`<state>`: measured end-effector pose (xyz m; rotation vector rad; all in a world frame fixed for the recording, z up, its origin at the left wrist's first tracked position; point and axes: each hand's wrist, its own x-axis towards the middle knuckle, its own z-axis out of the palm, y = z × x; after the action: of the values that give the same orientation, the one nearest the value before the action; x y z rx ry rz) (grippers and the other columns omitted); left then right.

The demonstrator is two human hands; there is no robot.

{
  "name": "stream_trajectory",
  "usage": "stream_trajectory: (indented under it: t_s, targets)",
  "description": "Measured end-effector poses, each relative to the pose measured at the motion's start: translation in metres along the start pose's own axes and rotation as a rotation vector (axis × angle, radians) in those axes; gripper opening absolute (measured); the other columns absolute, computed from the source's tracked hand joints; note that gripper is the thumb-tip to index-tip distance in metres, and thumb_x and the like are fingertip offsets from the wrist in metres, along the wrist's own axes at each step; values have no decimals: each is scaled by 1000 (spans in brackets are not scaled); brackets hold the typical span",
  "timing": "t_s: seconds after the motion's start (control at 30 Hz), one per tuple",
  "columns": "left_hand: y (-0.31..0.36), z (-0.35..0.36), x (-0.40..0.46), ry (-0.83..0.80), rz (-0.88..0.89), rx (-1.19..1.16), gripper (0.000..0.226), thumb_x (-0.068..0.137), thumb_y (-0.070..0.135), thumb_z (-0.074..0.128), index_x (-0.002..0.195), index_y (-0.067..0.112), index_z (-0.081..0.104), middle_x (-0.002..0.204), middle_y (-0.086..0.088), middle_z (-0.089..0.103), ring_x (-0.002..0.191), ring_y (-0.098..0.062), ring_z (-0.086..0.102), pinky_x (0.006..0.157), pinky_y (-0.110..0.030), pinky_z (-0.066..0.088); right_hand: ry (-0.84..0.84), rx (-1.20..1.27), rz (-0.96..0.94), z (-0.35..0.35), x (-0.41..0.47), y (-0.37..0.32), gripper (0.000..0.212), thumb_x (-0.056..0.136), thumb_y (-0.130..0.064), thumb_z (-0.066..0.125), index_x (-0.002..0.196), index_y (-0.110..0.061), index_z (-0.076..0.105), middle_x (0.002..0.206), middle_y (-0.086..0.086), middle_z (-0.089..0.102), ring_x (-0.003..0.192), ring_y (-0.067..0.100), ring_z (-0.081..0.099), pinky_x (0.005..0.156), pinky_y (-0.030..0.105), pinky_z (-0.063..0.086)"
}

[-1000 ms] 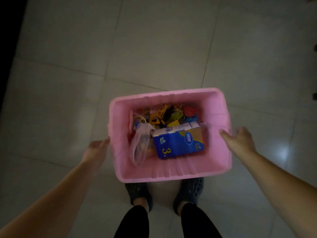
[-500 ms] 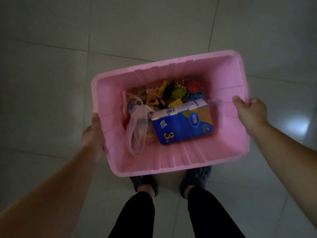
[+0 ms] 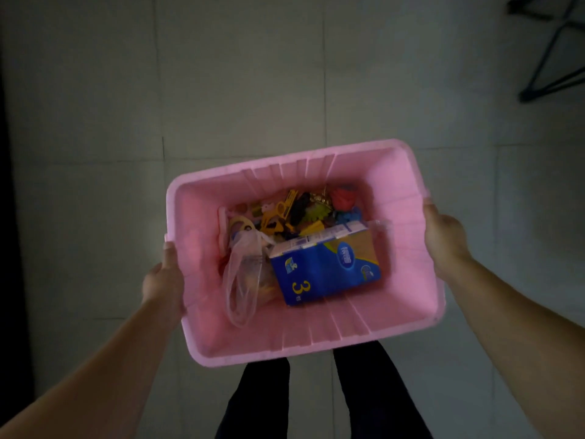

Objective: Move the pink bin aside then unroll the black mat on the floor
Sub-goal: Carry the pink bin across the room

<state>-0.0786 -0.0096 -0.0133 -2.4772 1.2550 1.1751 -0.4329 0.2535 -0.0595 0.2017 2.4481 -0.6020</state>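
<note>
The pink bin (image 3: 408,191) is a rectangular plastic tub held up off the tiled floor in front of my legs. My left hand (image 3: 164,280) grips its left rim and my right hand (image 3: 444,239) grips its right rim. Inside lie a blue carton (image 3: 326,267) marked 3, a clear plastic bag (image 3: 242,280) and several small colourful toys (image 3: 304,210). No black mat is in view.
Pale floor tiles (image 3: 240,90) spread ahead and to both sides. A dark metal frame (image 3: 550,52) stands at the top right corner. A dark strip (image 3: 6,217) runs down the left edge. My legs in black trousers (image 3: 364,397) are below the bin.
My hands closed on the bin's two side rims and lifted it from the floor. It now hides my feet, and the view has shifted so the dark frame shows at top right.
</note>
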Motion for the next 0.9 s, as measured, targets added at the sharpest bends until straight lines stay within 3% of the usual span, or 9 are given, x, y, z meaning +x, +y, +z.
stream_trajectory:
  t_s: [0.07,0.17,0.3,0.4,0.53,0.6,0.73,0.83,0.9]
  targets:
    - [14,-22,-42,-15,55,40,92,70,86,34,86,1,63,57,-10,49,45,-27,48,42,-26,46,-2,17,8,-43,-25,4,69,94,-60,38,51,-6,46,68,24,53,73,36,54,73,48,45]
    - [39,-52,-108,-30,147,122,79,73,83,33,68,7,57,58,-13,51,45,-28,50,43,-28,46,5,82,64,-112,-59,17,71,93,-62,37,55,-3,50,59,16,53,68,36,55,67,40,41]
    - [78,-76,-192,-40,274,206,73,76,80,33,72,13,61,73,-19,62,58,-34,60,45,-30,50,95,195,162,-199,-98,40,71,89,-65,40,55,-4,53,58,13,55,65,36,55,67,40,43]
    - [111,-79,-253,-43,370,287,78,75,82,28,73,11,62,72,-20,63,60,-36,62,48,-30,48,125,289,209,-255,-128,56,63,89,-57,42,62,-2,54,64,15,57,68,36,55,68,43,45]
    - [153,-69,-316,-99,467,374,75,77,79,26,71,12,59,71,-16,60,62,-34,61,50,-29,47,182,400,276,-312,-164,76,60,89,-47,46,71,10,55,56,10,48,50,25,45,50,31,39]
    - [170,-59,-335,-160,498,383,69,81,73,31,82,10,62,75,-15,61,65,-34,61,52,-29,47,199,453,355,-330,-181,89,57,84,-51,45,62,1,53,53,8,45,47,24,43,48,30,37]
    - [199,-30,-362,-302,548,372,49,87,55,43,95,10,60,72,-7,58,62,-26,56,55,-28,44,274,539,496,-355,-206,111,52,83,-55,46,57,-10,53,55,7,51,56,28,49,60,37,45]
    - [217,-4,-384,-421,586,418,45,81,51,50,98,12,63,84,-9,65,76,-29,63,73,-40,55,326,575,594,-367,-226,133,50,85,-53,48,58,-11,54,61,8,55,69,31,56,75,41,48]
    - [228,17,-402,-462,610,465,47,72,51,53,91,10,66,88,-12,68,83,-34,66,80,-49,57,375,637,650,-375,-240,152,52,85,-53,50,64,-6,59,64,9,58,70,30,57,73,41,49]
